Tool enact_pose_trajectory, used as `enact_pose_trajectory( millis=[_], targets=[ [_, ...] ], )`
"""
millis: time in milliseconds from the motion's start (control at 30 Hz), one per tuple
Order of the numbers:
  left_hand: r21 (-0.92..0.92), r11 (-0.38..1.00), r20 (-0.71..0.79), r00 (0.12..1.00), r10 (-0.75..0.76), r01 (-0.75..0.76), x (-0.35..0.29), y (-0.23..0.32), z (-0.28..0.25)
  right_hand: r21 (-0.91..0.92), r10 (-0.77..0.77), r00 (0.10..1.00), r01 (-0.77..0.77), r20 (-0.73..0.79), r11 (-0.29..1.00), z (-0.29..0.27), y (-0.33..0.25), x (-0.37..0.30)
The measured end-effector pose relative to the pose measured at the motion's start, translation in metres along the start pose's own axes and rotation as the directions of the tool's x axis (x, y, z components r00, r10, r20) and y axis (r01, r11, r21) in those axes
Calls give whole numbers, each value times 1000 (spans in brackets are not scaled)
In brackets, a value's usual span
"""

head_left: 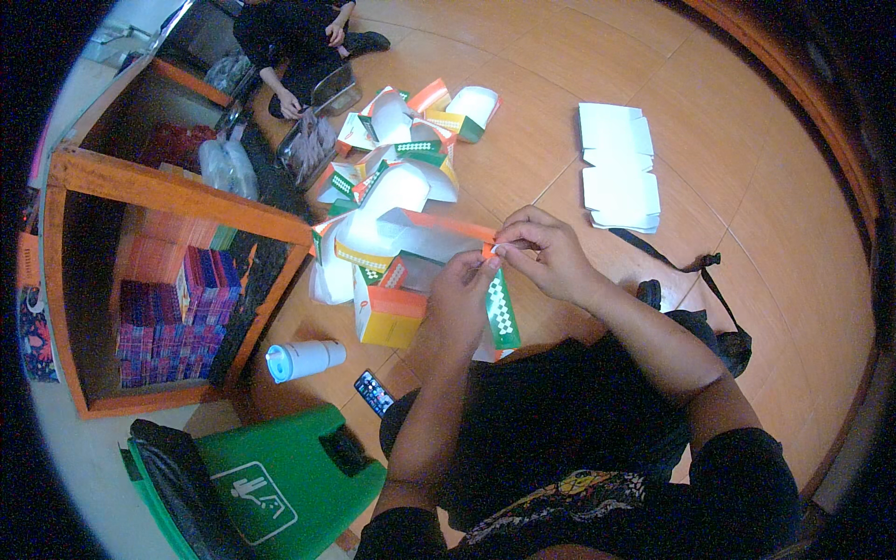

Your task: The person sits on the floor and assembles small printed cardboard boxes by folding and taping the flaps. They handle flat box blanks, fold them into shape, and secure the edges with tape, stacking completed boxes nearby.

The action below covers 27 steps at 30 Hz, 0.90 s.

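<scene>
Both hands are closed at one corner of a paper food box (439, 238), partly folded up, with a pale inside, an orange edge and a green side patterned in white diamonds. My left hand (457, 297) pinches the corner from the near left. From the right, the thumb and fingers of my right hand (546, 250) grip a small orange-and-white tab there. Just beyond lies a heap of folded boxes (397, 191) in white, green, orange and yellow. One yellow-and-orange box (388, 317) sits close to my left wrist. Flat white box blanks (618, 168) lie on the floor to the right.
At left stands an orange-edged wooden shelf (177, 187) holding stacked purple packs (177, 317). Near it are a light-blue tumbler (306, 360), a phone (373, 392) and a green bin (271, 476). Another person (299, 47) sits at the far left beside clear containers. A black strap (667, 257) lies right.
</scene>
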<state>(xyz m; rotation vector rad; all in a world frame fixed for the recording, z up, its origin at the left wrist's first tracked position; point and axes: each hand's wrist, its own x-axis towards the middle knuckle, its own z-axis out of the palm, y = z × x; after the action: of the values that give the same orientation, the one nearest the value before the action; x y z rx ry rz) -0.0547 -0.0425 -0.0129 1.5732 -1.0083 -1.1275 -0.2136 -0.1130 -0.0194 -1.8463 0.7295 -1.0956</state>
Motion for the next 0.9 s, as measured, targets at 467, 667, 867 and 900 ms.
enact_pose_trajectory(
  millis=[467, 667, 867, 900],
  targets=[
    [-371, 924, -45, 995, 86, -97, -1, 0, 11, 253, 151, 986, -127, -77, 959, 25, -4, -12],
    [-340, 939, -95, 995, 12, -44, -1, 8, 3, 152, -10, 997, 21, -73, 988, 24, -8, -12],
    [-127, 984, -222, 970, 97, -127, -6, 13, 8, 61, 57, 997, -53, -52, 997, 24, -5, -14],
    [-58, 973, -236, 950, 206, -225, -4, 13, 13, 122, 178, 983, -171, -43, 978, 24, -4, -15]
  ],
)
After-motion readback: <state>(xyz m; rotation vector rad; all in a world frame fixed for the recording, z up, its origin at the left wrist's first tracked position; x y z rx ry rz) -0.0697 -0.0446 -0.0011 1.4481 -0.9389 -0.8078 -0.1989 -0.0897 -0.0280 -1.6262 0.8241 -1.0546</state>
